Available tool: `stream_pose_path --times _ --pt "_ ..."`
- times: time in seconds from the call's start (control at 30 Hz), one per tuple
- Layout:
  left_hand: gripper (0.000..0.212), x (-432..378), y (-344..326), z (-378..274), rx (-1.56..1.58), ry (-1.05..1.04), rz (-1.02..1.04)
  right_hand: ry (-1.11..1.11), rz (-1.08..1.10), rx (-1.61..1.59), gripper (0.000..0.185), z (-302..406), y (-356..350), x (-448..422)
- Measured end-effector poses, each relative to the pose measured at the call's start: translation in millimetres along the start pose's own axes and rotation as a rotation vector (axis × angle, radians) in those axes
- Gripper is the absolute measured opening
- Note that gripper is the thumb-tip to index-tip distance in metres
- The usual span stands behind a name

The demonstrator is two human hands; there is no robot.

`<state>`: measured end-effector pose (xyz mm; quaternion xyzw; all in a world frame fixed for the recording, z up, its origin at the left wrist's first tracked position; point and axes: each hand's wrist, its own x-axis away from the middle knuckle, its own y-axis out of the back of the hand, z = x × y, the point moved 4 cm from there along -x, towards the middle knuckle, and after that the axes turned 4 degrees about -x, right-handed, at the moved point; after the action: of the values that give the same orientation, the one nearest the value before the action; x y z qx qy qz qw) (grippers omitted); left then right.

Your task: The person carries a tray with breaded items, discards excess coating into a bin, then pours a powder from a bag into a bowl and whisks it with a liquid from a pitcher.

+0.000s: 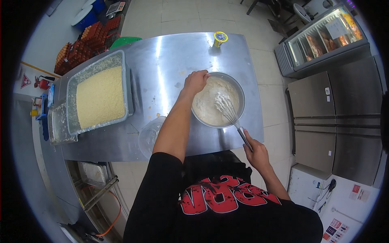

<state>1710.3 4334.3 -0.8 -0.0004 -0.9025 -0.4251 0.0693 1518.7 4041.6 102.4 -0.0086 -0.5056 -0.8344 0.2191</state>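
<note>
A round metal bowl [242,100] stands on the steel table [146,76] and holds a pale, cream-coloured batter [209,111] with lumps of white flour in it. My left hand [197,81] grips the bowl's upper left rim. With my right hand [256,153] I hold the metal handle of a balloon whisk [232,117], tilted over the bowl. White lumpy flour or batter clings to the whisk's wires, which are over the batter. Just left of my left forearm is a clear plastic bowl [146,138], partly hidden by that arm.
A grey tub [124,91] of yellowish crumbs [101,97] stands at the table's left, beside a metal tray [62,124]. A yellow-rimmed cup [219,39] is near the far edge. Egg trays [82,48] are stacked beyond the tub. Steel refrigerators [313,100] stand at right.
</note>
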Motion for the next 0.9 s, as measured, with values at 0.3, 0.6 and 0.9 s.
stream_pose_path --times 0.3,0.6,0.9 --pt "0.028 3.6 1.7 -3.8 -0.060 0.026 -0.002 -0.236 0.359 -1.597 0.064 -6.3 6.7 -22.1" --pt "0.029 5.8 2.0 -1.8 -0.055 0.021 -0.013 0.046 0.172 -0.064 0.049 20.0 50.0 -134.0" --pt "0.028 8.5 2.0 -1.4 -0.040 0.030 -0.058 0.588 -0.488 -1.437 0.019 65.7 75.4 -159.2"
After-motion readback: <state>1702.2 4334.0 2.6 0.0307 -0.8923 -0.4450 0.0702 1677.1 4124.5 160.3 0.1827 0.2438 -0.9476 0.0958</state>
